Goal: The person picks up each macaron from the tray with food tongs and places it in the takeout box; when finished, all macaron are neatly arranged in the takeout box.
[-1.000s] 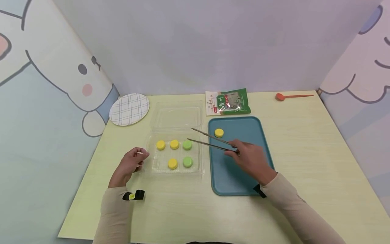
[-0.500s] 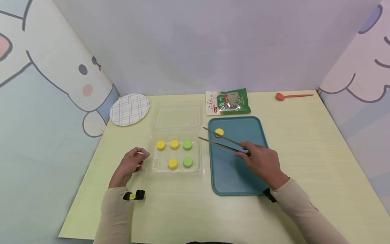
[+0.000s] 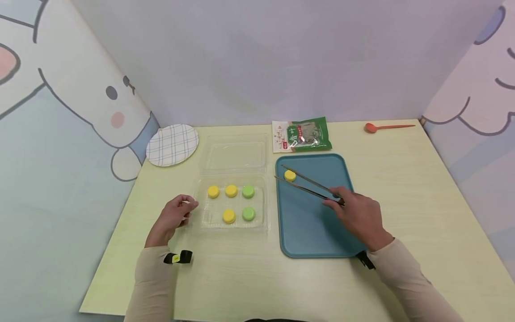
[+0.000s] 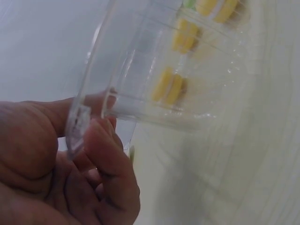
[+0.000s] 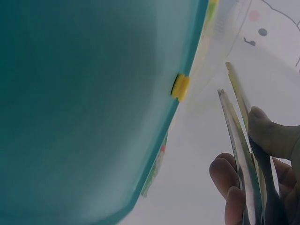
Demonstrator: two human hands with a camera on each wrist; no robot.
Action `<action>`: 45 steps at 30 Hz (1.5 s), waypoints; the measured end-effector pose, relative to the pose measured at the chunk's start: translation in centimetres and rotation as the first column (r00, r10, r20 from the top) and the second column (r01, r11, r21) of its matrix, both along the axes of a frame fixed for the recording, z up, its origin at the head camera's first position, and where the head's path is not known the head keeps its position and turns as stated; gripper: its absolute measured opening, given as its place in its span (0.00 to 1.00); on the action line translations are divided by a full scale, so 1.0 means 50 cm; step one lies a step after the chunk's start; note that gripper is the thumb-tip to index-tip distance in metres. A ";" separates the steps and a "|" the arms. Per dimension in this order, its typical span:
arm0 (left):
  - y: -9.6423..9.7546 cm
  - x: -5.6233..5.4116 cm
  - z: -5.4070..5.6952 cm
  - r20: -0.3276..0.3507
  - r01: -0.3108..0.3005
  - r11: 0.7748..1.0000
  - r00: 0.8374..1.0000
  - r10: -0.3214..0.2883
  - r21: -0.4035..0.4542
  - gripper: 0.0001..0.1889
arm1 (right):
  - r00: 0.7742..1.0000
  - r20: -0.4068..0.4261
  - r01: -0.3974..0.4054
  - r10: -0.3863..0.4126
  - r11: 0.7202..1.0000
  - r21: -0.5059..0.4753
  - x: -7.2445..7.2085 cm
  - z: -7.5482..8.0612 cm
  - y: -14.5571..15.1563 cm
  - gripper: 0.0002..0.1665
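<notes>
My left hand [image 3: 172,220] pinches the left edge of a clear plastic clamshell box [image 4: 79,122] between thumb and fingers. The box's lid [image 3: 235,154] lies folded back behind it. In its base sit yellow macarons [image 3: 229,216] and green macarons [image 3: 248,213], in two rows with a gap at front left. Over the blue tray [image 3: 318,241] my right hand [image 3: 358,217] holds metal tongs [image 3: 307,190], their arms spread apart. The tongs' tips lie either side of a lone yellow macaron [image 3: 289,175] near the tray's back left corner; in the right wrist view they are apart from it.
A green and white packet [image 3: 301,135] lies behind the tray. At the back left is a checked plate [image 3: 172,145], and an orange spoon [image 3: 388,127] rests at the back right. Printed walls [image 3: 281,58] stand along the table's back and sides.
My right hand and the tongs have moved right, away from the box, until the tips came over the lone yellow macaron on the tray. The left hand has stayed at the box's edge.
</notes>
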State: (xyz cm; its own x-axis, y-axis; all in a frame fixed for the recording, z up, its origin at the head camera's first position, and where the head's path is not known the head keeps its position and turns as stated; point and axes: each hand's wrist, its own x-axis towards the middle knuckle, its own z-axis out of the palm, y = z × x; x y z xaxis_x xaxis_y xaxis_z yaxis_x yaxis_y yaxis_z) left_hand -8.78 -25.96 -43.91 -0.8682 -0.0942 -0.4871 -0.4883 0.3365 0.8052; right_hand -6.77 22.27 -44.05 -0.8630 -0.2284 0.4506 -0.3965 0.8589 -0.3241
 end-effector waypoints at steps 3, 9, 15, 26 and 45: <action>0.000 -0.001 -0.001 0.002 -0.001 1.000 1.000 0.001 -0.003 0.13 | 1.000 -0.002 0.004 -0.004 1.000 0.000 -0.002 0.001 0.008 0.35; -0.001 -0.001 -0.002 0.012 -0.014 1.000 1.000 0.014 -0.008 0.12 | 1.000 -0.006 0.015 -0.015 0.999 0.034 -0.006 0.002 0.025 0.48; -0.001 0.000 -0.004 0.009 -0.012 1.000 1.000 0.012 -0.005 0.12 | 1.000 -0.005 0.008 -0.008 0.997 0.074 -0.016 -0.005 0.043 0.50; -0.001 -0.001 -0.003 0.006 -0.011 1.000 1.000 0.011 -0.007 0.12 | 0.997 0.082 -0.024 0.013 0.991 0.131 -0.031 0.004 0.046 0.26; 0.001 -0.004 -0.004 0.006 -0.006 1.000 1.000 0.006 0.004 0.12 | 0.993 0.099 -0.076 0.063 0.987 0.143 -0.049 0.003 0.036 0.26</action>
